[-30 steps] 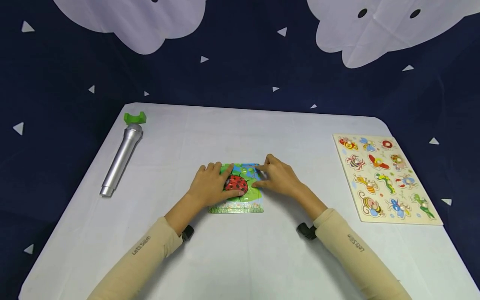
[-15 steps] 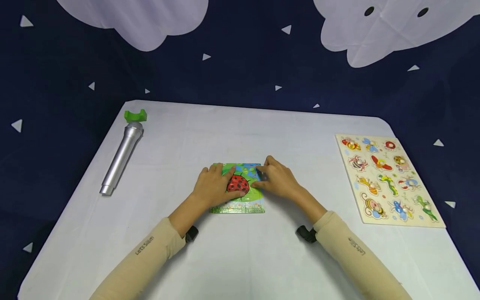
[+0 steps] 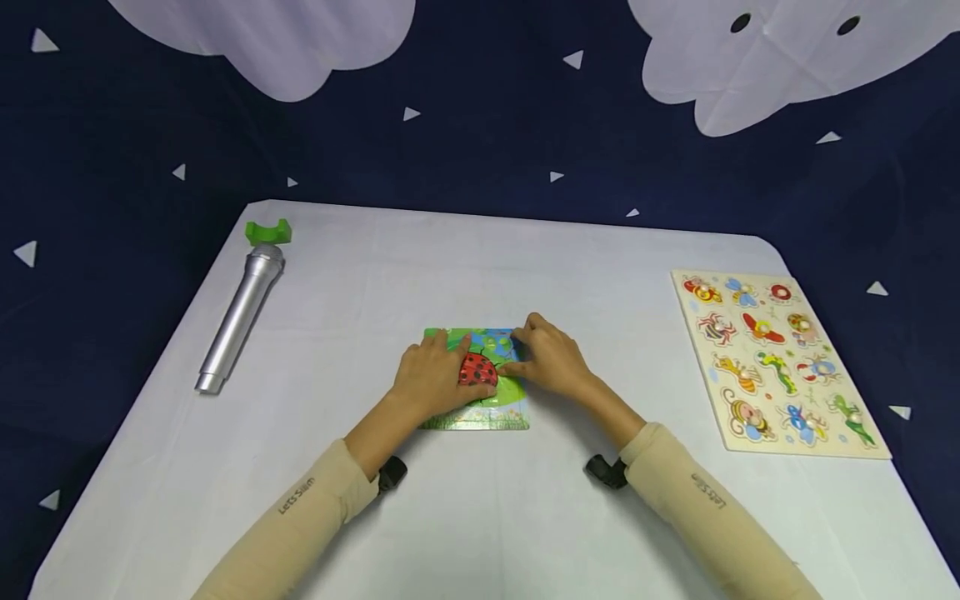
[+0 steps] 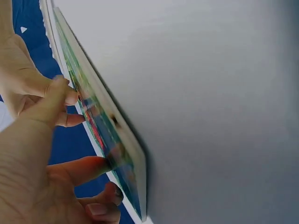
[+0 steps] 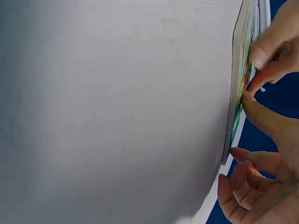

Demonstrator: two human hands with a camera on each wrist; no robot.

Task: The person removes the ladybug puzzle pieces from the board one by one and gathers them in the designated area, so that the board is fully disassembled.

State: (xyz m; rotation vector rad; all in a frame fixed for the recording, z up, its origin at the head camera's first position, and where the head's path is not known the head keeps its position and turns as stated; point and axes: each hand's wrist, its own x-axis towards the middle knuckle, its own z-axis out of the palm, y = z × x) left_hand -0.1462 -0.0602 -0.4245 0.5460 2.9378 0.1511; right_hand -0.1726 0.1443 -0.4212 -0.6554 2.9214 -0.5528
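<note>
A small square puzzle point(image 3: 483, 417) with a red ladybug on green lies flat at mid-table. From its left side my left hand point(image 3: 432, 377) reaches over it, fingers spread and fingertips on its face; the thumb rests by the ladybug point(image 3: 477, 370). My right hand point(image 3: 553, 358) is at the opposite side, its thumb touching the face right of the ladybug and its index fingertip at the upper right corner. In the right wrist view its other fingers point(image 5: 229, 196) bend loosely beyond the board's edge. The left palm hides the puzzle's left part.
On the left of the white table point(image 3: 360, 275) lies a silver microphone point(image 3: 242, 321), with a green U-shaped block point(image 3: 268, 232) just behind it. A wooden board of insect pieces point(image 3: 776, 358) lies at the right. Dark blue cloth point(image 3: 480, 150) hangs behind.
My left hand has slid slightly right over the puzzle. The right thumb has shifted a little left, toward the ladybug. The head view has also shifted slightly.
</note>
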